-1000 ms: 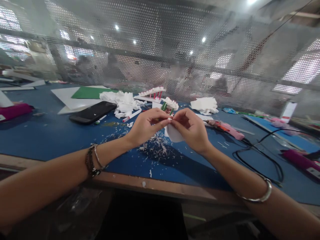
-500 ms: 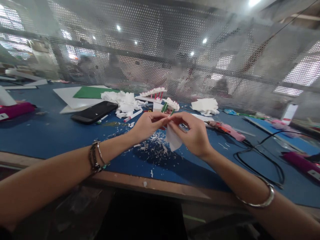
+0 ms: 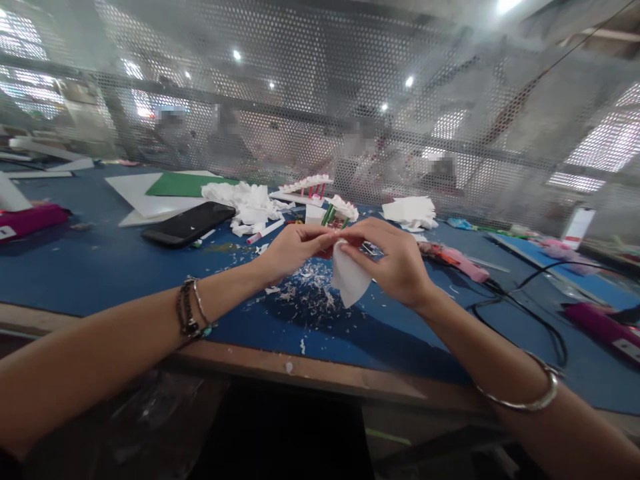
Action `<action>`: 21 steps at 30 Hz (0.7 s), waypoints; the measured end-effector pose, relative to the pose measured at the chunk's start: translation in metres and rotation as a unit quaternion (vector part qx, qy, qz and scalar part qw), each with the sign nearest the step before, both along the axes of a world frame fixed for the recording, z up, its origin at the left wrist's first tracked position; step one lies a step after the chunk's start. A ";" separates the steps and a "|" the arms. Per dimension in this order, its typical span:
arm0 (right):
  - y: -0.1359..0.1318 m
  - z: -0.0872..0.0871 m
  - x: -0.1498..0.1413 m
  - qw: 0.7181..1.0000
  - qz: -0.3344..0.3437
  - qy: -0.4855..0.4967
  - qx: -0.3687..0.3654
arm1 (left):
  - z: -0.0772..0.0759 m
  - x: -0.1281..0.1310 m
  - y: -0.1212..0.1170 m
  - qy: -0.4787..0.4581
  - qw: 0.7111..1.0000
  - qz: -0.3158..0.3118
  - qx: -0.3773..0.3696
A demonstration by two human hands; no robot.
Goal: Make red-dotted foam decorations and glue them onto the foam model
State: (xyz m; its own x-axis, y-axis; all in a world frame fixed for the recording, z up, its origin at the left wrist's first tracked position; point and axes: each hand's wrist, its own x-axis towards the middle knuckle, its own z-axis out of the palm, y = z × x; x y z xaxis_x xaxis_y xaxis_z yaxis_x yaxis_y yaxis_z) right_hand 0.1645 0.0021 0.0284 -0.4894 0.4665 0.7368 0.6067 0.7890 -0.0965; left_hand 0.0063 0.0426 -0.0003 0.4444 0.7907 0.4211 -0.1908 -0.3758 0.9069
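Note:
Above the blue table, my left hand [image 3: 295, 250] and my right hand [image 3: 393, 260] meet at their fingertips, both closed. A thin white piece of paper [image 3: 351, 277] hangs down from the fingers of my right hand. What my left fingertips pinch is too small and hidden to make out. Below the hands lies a scatter of white paper shreds [image 3: 313, 293]. Just behind them stand several green sticks with white crumpled tops [image 3: 340, 210], partly covered by the fingers.
Left are a black phone [image 3: 189, 225], a green sheet [image 3: 185, 184] and crumpled white paper [image 3: 245, 203]. A rack with red sticks [image 3: 313, 187] stands behind. Right lie a stack of white paper [image 3: 410, 212], a pink glue gun [image 3: 457, 260] and a black cable [image 3: 520, 333].
My right hand has shifted slightly right and its fingers have moved along the white paper, which swings a little lower and wider. My left hand has barely moved.

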 end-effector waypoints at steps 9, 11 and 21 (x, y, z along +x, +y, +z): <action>0.000 -0.001 -0.001 0.994 -0.022 -0.064 0.086 | -0.002 0.000 0.003 -0.001 1.000 -0.010 -0.007; 0.002 -0.004 -0.001 0.989 -0.038 -0.098 0.100 | -0.001 -0.001 0.002 0.017 1.000 -0.001 0.015; 0.002 0.002 0.004 0.986 -0.021 -0.163 -0.007 | 0.001 -0.002 -0.003 0.097 0.995 0.023 0.025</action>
